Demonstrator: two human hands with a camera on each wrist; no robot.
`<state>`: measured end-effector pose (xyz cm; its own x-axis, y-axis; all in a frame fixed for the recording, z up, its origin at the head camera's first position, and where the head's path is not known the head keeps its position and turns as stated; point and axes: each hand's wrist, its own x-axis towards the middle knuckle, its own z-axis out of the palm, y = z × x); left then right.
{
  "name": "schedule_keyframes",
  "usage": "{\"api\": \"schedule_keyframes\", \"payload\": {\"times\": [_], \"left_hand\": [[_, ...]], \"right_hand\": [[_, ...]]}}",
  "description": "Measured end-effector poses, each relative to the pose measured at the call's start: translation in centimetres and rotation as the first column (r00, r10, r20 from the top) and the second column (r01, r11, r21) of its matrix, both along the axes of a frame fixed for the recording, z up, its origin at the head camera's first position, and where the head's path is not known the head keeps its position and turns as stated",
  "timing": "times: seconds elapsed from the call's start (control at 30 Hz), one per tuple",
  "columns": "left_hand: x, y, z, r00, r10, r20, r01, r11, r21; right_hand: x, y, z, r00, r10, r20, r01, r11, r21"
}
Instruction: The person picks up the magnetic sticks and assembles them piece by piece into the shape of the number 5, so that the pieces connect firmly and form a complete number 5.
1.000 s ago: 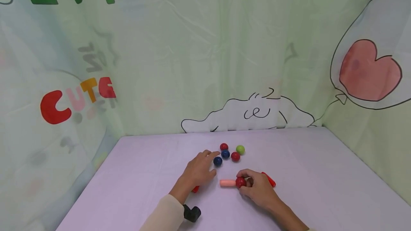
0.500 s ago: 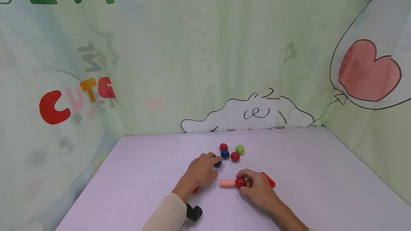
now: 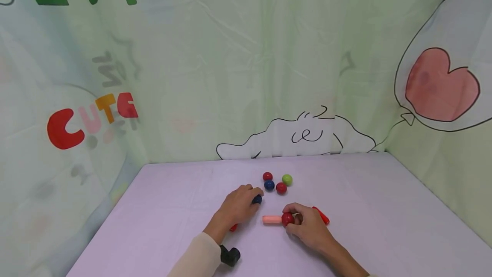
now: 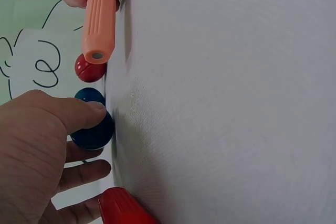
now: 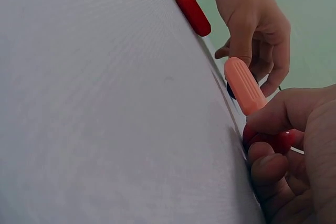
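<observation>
Left hand [image 3: 239,205] pinching blue ball [image 3: 256,199], right hand [image 3: 307,225] gripping red ball [image 3: 287,219], "CUTE" backdrop [image 3: 92,119]

Head view looks down; wrist views (table-level, close) share the orange peg [image 4: 98,25].

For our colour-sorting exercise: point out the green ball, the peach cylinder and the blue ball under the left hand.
green ball [image 3: 287,179], head view, its centre.
peach cylinder [image 4: 98,24], left wrist view, mid ribbed side.
blue ball [image 4: 94,132], left wrist view, lower front.

table [image 3: 161,208]: lilac cloth | backdrop [image 3: 215,76]: pale green cartoon curtain, 3 sides
</observation>
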<state>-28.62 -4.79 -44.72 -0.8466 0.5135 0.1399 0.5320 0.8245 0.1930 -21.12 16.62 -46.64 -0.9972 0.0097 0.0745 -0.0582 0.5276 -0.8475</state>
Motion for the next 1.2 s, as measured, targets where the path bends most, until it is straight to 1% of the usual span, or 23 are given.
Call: {"api": "schedule_keyframes", "payload": {"times": [0.13,0.37,0.53,0.7,0.9,1.07,1.2], "left_hand": [[0.3,-0.1,0.1,1.0,0.002,0.019,-0.002,1.0,-0.004],[0.8,-0.2,0.3,0.998,0.025,0.053,-0.025,1.0,-0.013],[1.2,-0.5,0.4,0.998,0.026,0.061,-0.025,0.999,-0.024],[1.5,-0.7,0.4,0.998,-0.007,0.057,0.008,1.0,-0.024],[1.8,-1.0,0.4,0.999,-0.012,0.044,0.013,1.0,-0.025],[2.2,-0.8,0.6,0.999,-0.036,0.026,0.036,0.999,-0.024],[2.4,-0.8,0.6,0.999,-0.027,0.02,0.028,0.999,-0.039]], "right_hand": [[0.0,0.0,0.0,1.0,-0.009,0.004,0.009,1.0,0.005],[0.1,-0.1,0.1,1.0,-0.014,0.011,0.014,1.0,-0.004],[0.1,-0.1,0.1,1.0,-0.019,0.013,0.019,1.0,-0.017],[0.1,-0.1,0.1,1.0,-0.026,0.012,0.026,1.0,-0.011],[0.1,-0.1,0.0,1.0,-0.021,0.012,0.021,1.0,-0.002],[0.0,0.1,-0.1,1.0,-0.025,0.002,0.025,1.0,0.011],[0.0,0.0,-0.2,1.0,-0.021,0.002,0.021,1.0,0.018]]}}
